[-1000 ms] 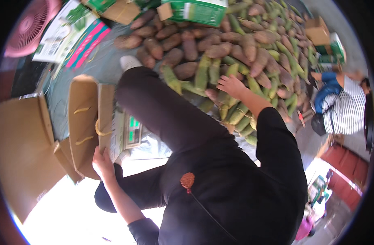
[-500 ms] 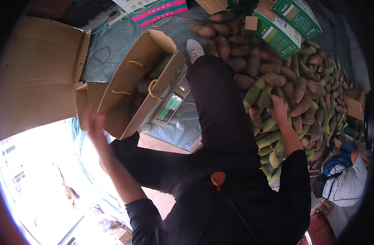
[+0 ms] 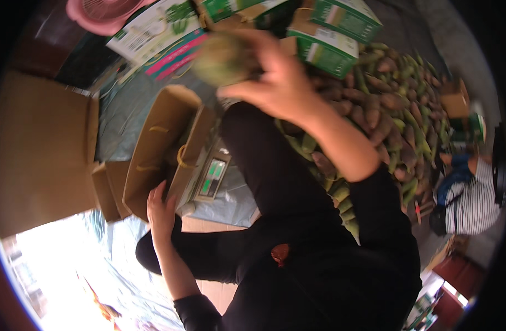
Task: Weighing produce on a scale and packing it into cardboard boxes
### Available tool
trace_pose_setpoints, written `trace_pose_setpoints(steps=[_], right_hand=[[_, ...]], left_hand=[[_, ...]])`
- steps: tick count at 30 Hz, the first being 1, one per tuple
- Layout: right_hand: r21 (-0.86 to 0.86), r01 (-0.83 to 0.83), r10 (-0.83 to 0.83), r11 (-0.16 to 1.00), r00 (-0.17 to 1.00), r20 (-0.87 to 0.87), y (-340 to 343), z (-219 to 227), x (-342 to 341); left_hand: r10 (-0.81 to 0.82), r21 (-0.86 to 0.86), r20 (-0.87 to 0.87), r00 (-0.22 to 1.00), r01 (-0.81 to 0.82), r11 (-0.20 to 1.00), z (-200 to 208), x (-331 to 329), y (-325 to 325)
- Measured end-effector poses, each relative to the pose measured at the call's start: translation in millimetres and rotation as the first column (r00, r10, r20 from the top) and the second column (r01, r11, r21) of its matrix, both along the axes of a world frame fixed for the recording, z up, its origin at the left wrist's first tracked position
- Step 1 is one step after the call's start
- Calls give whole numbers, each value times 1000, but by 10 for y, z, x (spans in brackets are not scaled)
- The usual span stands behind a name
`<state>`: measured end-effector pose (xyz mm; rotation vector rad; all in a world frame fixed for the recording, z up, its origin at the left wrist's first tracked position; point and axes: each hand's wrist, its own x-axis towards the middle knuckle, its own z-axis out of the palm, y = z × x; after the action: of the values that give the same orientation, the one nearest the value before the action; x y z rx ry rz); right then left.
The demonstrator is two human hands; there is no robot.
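In my right hand (image 3: 275,83), raised at the top middle, is a green radish (image 3: 222,58), blurred by motion, with the fingers closed round its side. My left hand (image 3: 161,212) is at the near end of a tall open cardboard box (image 3: 195,149) with yellow rope handles, its fingers stretched out along the rim. Inside, the box is dark, and its contents hardly show. It stands at a scale (image 3: 212,176) with a green lit display. A large heap of green and brownish radishes (image 3: 393,102) lies to the right of my leg.
Green printed cartons (image 3: 325,49) stand behind the heap. A large cardboard flap (image 3: 43,149) fills the left side. At the top left are a pink basket (image 3: 101,16) and a white carton (image 3: 153,33). Another person in a striped shirt (image 3: 473,201) is at the far right.
My right hand has come up from the heap and swung left with a green radish in it. The left hand has come down to the box's near rim. The whole view has shifted.
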<state>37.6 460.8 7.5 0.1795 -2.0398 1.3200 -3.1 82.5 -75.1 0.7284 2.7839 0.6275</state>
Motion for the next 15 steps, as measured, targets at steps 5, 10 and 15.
trace_pose_setpoints(steps=[5,10,15], right_hand=[[-378,-137,142,916,990,-15,-940,70,-577],[-615,98,132,783,939,317,-1444,-570,-894],[-539,128,92,832,928,362,-1242,-630,-652]], left_hand=[[-40,2,9,999,40,999,-268,13,-132],[-38,15,20,999,37,999,-344,-6,-13],[-12,48,84,996,8,999,-409,-58,-164]])
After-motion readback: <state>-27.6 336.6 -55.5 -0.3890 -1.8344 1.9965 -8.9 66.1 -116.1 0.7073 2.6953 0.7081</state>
